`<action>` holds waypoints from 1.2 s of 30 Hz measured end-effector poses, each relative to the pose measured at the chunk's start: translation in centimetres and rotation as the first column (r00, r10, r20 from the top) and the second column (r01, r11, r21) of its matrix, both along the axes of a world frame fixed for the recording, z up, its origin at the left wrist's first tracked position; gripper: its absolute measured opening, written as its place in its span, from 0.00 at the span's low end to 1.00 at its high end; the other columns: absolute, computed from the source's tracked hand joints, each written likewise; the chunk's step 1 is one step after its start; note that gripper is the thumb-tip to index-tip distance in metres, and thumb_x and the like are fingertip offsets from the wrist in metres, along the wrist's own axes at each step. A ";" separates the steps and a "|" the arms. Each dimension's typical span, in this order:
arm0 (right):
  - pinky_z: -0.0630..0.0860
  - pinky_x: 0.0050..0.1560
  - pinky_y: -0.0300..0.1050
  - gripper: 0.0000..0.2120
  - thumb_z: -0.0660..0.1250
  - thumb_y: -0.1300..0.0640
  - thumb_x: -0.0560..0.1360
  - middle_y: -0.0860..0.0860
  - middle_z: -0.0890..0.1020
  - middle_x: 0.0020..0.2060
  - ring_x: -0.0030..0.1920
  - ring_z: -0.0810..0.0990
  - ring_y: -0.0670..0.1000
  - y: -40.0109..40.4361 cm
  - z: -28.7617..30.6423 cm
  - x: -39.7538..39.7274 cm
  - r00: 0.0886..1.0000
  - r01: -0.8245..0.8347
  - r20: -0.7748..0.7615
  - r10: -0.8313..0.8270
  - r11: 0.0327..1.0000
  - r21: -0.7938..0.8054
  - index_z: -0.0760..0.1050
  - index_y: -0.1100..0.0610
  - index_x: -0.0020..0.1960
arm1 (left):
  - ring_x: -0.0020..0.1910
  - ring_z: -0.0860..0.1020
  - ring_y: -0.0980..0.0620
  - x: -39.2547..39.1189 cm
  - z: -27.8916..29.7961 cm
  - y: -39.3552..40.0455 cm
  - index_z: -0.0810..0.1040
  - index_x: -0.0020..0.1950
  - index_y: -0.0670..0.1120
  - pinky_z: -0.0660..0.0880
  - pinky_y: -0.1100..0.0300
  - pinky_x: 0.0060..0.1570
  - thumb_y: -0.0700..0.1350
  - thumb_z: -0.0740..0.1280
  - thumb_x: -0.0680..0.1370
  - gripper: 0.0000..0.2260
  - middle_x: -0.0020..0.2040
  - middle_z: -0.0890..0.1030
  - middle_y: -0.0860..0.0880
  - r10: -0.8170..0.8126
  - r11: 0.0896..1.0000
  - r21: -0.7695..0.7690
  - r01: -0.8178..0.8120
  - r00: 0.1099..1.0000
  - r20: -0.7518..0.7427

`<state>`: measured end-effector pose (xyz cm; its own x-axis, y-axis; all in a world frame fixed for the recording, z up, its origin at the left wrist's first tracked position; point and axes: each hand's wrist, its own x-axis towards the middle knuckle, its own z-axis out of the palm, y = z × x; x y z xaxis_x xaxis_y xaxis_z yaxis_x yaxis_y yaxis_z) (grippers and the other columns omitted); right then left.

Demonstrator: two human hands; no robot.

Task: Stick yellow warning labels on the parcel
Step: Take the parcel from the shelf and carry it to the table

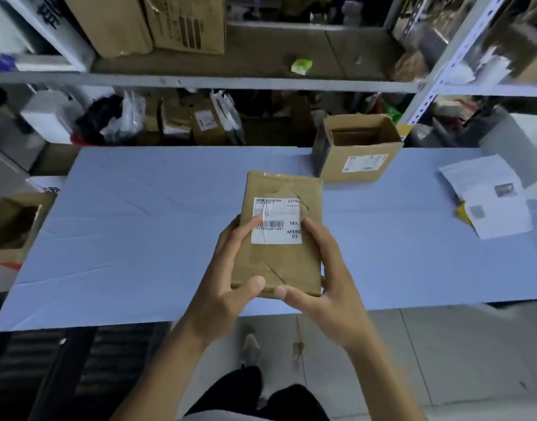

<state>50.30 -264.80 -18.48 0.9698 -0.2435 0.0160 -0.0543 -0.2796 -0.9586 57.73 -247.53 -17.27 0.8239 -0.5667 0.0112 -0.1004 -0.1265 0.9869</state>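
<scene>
Step in hand: the parcel [279, 235] is being held and positioned; by judgement, labelling is not yet begun, since no yellow label is seen on its upper face.
Parcel: a flat brown cardboard packet, held just above the near edge of the blue table [139, 223], at the centre of the view; a white shipping label [276, 220] with a barcode is stuck on top.
Left hand [231, 268]: closed on the parcel's left edge, thumb at the near corner, a finger laid across the shipping label.
Right hand [322, 268]: closed on the right edge, thumb at the near edge.
Label supply: white printed sheets [492, 196] lie at 3 o'clock, well apart, with a yellow scrap [462, 211] showing beneath; whether these are the warning labels cannot be told.
Open carton [356, 147]: at 1 o'clock, beyond the parcel.
Next move, judged: the parcel is to be set flat and one hand freed to fetch a label for the bare cardboard.
</scene>
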 end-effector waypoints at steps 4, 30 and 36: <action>0.77 0.63 0.48 0.41 0.79 0.51 0.68 0.34 0.67 0.73 0.75 0.65 0.43 -2.8 -0.5 3.5 0.999 -0.047 -0.010 0.047 0.999 -0.014 0.62 0.40 0.75 | 0.73 0.65 0.64 2.8 -0.3 -2.2 0.65 0.74 0.58 0.74 0.73 0.56 0.38 0.63 0.71 0.32 0.76 0.61 0.56 0.038 0.999 0.034 -0.039 0.999 0.019; 0.74 0.65 0.40 0.46 0.80 0.51 0.65 0.40 0.68 0.74 0.72 0.70 0.41 -8.9 -19.7 -0.4 0.894 -0.389 0.236 0.382 0.921 -0.016 0.60 0.45 0.77 | 0.74 0.68 0.49 -7.2 -19.6 -8.0 0.66 0.74 0.55 0.69 0.44 0.71 0.42 0.65 0.68 0.34 0.75 0.68 0.48 0.434 0.901 -0.075 -0.427 0.893 0.119; 0.73 0.65 0.36 0.46 0.79 0.53 0.66 0.43 0.68 0.75 0.73 0.69 0.42 -6.5 -19.4 -7.9 0.881 -0.375 0.309 0.359 0.927 -0.008 0.60 0.45 0.77 | 0.71 0.71 0.48 -14.6 -18.7 -5.6 0.67 0.73 0.57 0.76 0.46 0.65 0.41 0.64 0.70 0.32 0.73 0.70 0.49 0.427 0.902 -0.135 -0.409 0.891 0.153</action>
